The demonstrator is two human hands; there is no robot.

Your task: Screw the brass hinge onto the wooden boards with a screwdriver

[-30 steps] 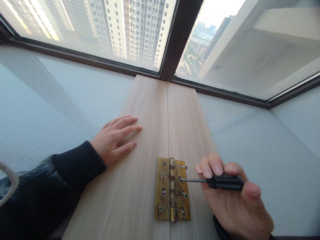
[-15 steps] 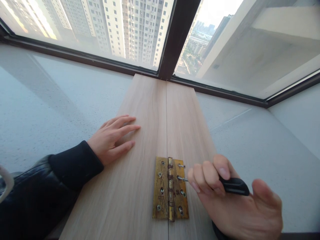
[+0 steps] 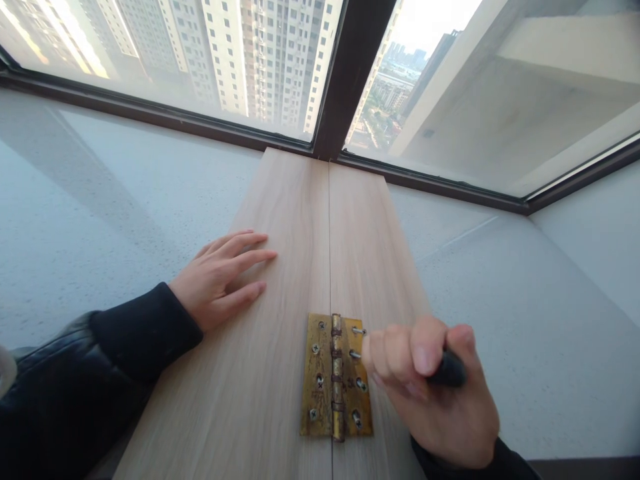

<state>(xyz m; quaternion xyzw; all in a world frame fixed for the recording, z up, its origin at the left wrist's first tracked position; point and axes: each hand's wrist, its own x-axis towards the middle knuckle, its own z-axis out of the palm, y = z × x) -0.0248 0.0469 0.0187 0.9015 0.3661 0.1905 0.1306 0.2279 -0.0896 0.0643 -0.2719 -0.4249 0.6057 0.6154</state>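
Note:
A worn brass hinge (image 3: 337,377) lies across the seam of two pale wooden boards (image 3: 290,227), with screws in both leaves. Two screws on the right leaf stick out, among them the top one (image 3: 359,331). My right hand (image 3: 425,387) is closed around a screwdriver with a black handle (image 3: 449,370). Its tip and shaft are hidden behind my fingers, which sit at the second screw (image 3: 354,355) down the right leaf. My left hand (image 3: 220,277) rests flat on the left board, fingers spread, holding nothing.
The boards lie on a white speckled sill (image 3: 125,180) and reach back to a dark window frame (image 3: 330,113). Tall buildings (image 3: 280,60) stand outside the glass. A dark edge runs along the lower right.
My right hand has moved left, closer to the hinge, and its thumb has come up against the screwdriver handle. My left hand stays on the board. The view has shifted slightly.

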